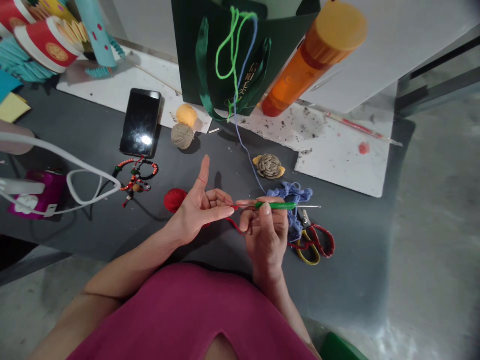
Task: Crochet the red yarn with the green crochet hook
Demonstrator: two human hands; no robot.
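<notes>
Left hand [198,212], open, is holding its index finger upright, with a strand of red yarn [235,223] running from its fingers; a round red yarn ball [174,200] is sitting just beside it, partly behind the palm. Right hand [266,237], closed, is gripping a green-handled metal crochet hook [275,205] at centre frame, its tip pointing right. Behind the hook, a crumpled blue crocheted piece [290,192] is lying on the dark grey bench [348,260], touching red-and-yellow-handled steel scissors [311,243]. A coiled tan yarn rosette [269,166] is resting above, and a black smartphone [140,122] is lying upper left.
</notes>
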